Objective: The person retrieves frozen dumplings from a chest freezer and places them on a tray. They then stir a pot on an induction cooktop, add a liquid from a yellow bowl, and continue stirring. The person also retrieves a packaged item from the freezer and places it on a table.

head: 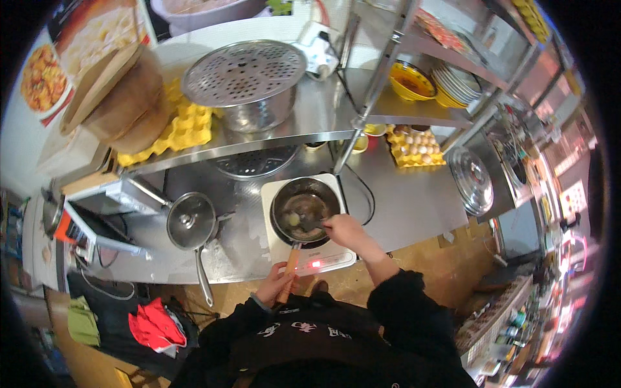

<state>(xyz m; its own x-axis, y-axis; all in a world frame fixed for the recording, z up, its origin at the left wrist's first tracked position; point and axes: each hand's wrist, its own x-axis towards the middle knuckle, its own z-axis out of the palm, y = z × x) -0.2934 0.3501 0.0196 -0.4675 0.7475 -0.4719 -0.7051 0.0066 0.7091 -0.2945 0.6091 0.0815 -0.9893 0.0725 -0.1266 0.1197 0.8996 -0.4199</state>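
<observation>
A dark frying pan (306,196) rests on a white portable induction cooker (335,260) whose red display is lit. My left hand (276,286) is closed around the pan's wooden handle (290,271), below the pan. Over the pan's right rim reaches my right hand (342,230), its fingers closed on a dark utensil whose tip is in the pan; the utensil's exact kind cannot be told. A small pale yellowish lump (294,219) and a shiny liquid lie on the pan's bottom. Left of the cooker stands a lidded saucepan (191,220) with a metal handle.
A steel shelf (320,127) above the counter bears a steamer pot (245,87), yellow egg trays (189,131) and a brown bucket (121,97). Eggs in a tray (417,145) and a glass lid (470,182) lie to the right. A black cable (372,194) loops beside the cooker.
</observation>
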